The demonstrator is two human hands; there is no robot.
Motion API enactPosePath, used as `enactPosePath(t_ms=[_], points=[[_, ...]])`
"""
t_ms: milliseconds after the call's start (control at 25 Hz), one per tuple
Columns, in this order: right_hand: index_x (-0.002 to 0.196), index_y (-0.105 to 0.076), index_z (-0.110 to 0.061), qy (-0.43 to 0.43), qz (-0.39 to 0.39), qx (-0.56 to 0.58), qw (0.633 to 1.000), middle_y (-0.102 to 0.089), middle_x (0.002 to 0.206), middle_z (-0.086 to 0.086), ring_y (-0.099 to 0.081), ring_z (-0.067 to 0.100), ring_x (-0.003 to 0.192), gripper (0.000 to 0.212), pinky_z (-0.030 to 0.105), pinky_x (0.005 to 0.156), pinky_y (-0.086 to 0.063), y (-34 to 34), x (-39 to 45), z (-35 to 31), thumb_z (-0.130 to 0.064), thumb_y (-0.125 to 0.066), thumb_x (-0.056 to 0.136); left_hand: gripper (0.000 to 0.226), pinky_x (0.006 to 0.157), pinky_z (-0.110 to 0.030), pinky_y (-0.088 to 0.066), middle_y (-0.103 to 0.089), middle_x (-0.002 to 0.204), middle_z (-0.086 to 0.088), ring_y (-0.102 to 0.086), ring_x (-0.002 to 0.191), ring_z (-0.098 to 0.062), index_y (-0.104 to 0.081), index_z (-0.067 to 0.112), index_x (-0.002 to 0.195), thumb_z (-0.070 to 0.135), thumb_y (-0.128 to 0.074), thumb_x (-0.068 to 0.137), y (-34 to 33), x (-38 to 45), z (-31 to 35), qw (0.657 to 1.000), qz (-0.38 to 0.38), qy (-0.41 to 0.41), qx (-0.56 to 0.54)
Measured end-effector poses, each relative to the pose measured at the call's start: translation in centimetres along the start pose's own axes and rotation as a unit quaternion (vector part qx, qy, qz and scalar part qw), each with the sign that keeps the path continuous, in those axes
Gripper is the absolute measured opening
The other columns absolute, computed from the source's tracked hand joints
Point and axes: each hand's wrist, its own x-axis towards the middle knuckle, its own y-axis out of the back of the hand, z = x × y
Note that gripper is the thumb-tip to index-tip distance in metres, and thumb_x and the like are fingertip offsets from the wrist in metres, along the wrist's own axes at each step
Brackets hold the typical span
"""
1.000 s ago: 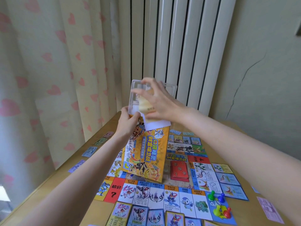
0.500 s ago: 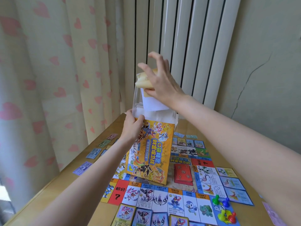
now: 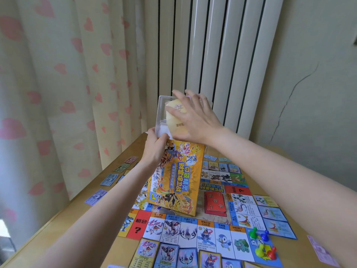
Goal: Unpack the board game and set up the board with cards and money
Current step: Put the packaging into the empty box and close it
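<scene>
My left hand grips the upper left edge of the orange game box, which stands tilted on the game board. A clear plastic tray sticks up out of the box top. My right hand holds a pale yellow folded leaflet at the tray's opening, thumb across its front and fingers spread behind. A red card deck lies on the board's middle. Several coloured pawns stand on the near right corner square.
Property cards line the board's near edge and right side. Money notes lie along the wooden table's left side, and a pink note at the right. A white radiator and a heart-print curtain stand behind.
My right hand lifted the leaflet and a white sheet above the tray, then came back down to the tray's opening. My left hand kept its hold on the box.
</scene>
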Motion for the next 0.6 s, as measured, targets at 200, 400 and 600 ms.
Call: enactPosePath(t_ms=[200, 400, 600], points=[[0.134, -0.047, -0.027, -0.021, 0.030, -0.049, 0.998, -0.044, 0.142, 0.013, -0.048, 0.032, 0.122, 0.061, 0.049, 0.099, -0.023, -0.5, -0.7, -0.6, -0.053, -0.027, 0.083, 0.031, 0.087, -0.036, -0.042, -0.049, 0.112, -0.006, -0.050, 0.106, -0.023, -0.036, 0.012, 0.120, 0.017, -0.045, 0.091, 0.0, 0.0, 0.1, 1.000, -0.001, 0.004, -0.021], [0.134, -0.046, -0.015, -0.114, 0.006, -0.006, 0.993, -0.055, 0.126, 0.014, -0.054, 0.036, 0.109, 0.062, 0.049, 0.094, -0.040, 1.0, 0.3, 0.1, -0.051, -0.037, 0.085, 0.026, 0.088, -0.035, -0.044, -0.049, 0.113, -0.006, -0.052, 0.107, -0.023, -0.033, 0.016, 0.115, 0.018, -0.046, 0.092, 0.1, -0.2, 0.3, 1.000, -0.007, 0.008, -0.028], [0.144, -0.029, -0.011, -0.028, -0.064, 0.068, 0.995, -0.044, 0.136, 0.012, -0.041, 0.027, 0.122, 0.067, 0.041, 0.094, -0.033, 0.9, -1.1, 0.3, -0.047, -0.046, 0.091, 0.039, 0.091, -0.036, -0.042, -0.047, 0.115, -0.003, -0.050, 0.110, -0.021, -0.033, 0.013, 0.125, 0.019, -0.050, 0.091, 0.3, -0.5, 0.3, 0.999, -0.017, 0.005, -0.036]])
